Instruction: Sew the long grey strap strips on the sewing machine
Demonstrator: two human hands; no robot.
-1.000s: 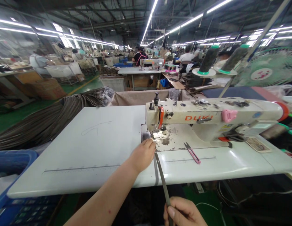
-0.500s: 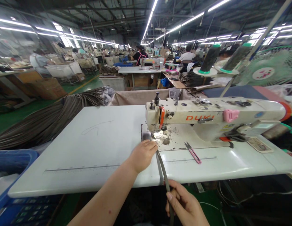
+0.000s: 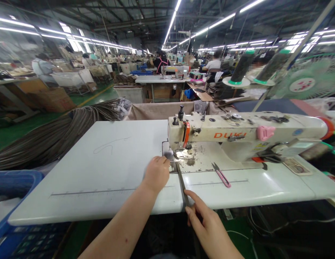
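Observation:
A narrow dark grey-brown strip point(image 3: 180, 178) runs from the presser foot area of the sewing machine point(image 3: 210, 131) toward me, over the table's front edge. My right hand point(image 3: 204, 217) grips it at that edge between thumb and fingers, the index finger stretched along it. My left hand point(image 3: 156, 174) lies palm down on the table just left of the strip, fingertips at the metal plate point(image 3: 168, 155) beside the needle area. Its fingers lie close together, apart from the strip; the thumb is hidden. Pink-handled thread snips point(image 3: 222, 175) rest right of the strip.
A ruler line point(image 3: 94, 191) crosses the white tabletop point(image 3: 113, 154). Bundled dark strips point(image 3: 54, 138) lie beyond its left side, above a blue crate point(image 3: 20, 176). Thread cones point(image 3: 241, 68) and a green fan point(image 3: 305, 81) stand behind the machine. Other people work farther back.
My left hand has slid left, off the strip. My right hand has moved up along the strip toward the table edge, and the strip now lies flatter and straighter.

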